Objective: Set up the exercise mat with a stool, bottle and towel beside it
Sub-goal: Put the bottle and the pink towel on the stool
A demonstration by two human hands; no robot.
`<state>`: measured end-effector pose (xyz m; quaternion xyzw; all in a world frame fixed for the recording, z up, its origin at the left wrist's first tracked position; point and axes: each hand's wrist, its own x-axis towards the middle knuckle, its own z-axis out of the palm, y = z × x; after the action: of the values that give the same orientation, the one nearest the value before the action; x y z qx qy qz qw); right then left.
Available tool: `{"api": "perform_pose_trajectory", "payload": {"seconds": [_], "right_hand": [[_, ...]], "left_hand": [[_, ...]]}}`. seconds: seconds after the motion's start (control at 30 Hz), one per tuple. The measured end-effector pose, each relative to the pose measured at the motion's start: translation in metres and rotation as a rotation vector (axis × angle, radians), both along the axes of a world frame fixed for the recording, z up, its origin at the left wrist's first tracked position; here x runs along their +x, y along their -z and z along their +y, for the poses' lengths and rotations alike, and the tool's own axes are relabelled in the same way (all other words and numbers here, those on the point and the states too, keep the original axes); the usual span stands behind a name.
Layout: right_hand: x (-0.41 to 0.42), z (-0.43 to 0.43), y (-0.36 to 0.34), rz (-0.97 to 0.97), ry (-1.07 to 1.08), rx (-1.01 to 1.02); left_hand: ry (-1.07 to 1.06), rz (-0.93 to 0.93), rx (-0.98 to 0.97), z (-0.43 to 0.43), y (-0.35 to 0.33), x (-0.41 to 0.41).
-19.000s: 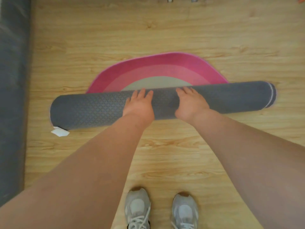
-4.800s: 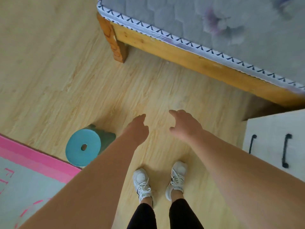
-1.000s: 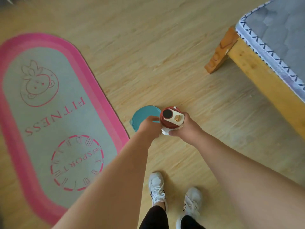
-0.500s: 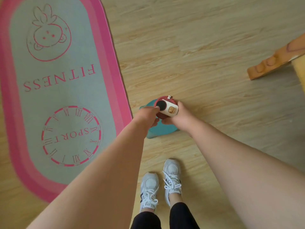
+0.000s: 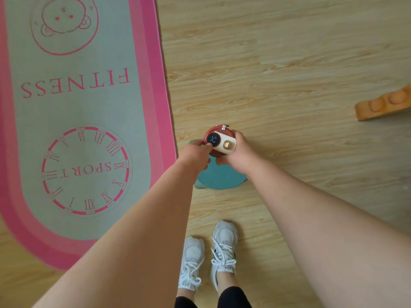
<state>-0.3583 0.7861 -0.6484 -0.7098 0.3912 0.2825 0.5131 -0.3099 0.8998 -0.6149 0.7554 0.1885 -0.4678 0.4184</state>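
The pink and grey exercise mat (image 5: 84, 112) lies unrolled on the floor at the left. A round teal stool (image 5: 220, 176) stands just right of the mat's edge, partly hidden by my hands. Over the stool I hold a red and cream bottle (image 5: 220, 142), seen from above, its round lid display lit with digits. My right hand (image 5: 239, 155) grips the bottle's side. My left hand (image 5: 195, 155) touches the lid display with the thumb. No towel is in view.
Wooden plank floor (image 5: 278, 63) surrounds everything. An orange wooden bed leg (image 5: 382, 105) juts in at the right edge. My two white sneakers (image 5: 209, 252) stand just below the stool.
The view has closed in on the stool and mat. The bottle's lid display, dark before, now shows lit digits under my left thumb. Both hands stay on the bottle.
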Motion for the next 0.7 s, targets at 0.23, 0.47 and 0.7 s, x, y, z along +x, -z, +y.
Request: {"api": "perform_pose_trajectory", "payload": {"seconds": [0.23,0.47,0.7], "right_hand": [[0.0,-0.005,0.001,0.025,0.007,-0.002],[-0.002,-0.008,-0.009,0.023,0.026,0.009],[-0.02,-0.01,-0.038,-0.003,0.106,-0.011]], "left_hand": [[0.121,0.014,0.039,-0.006,0.002,-0.003],[0.198,-0.015,0.096,-0.01,-0.005,-0.007],[0.273,-0.07,0.114,-0.005,-0.027,-0.02]]}}
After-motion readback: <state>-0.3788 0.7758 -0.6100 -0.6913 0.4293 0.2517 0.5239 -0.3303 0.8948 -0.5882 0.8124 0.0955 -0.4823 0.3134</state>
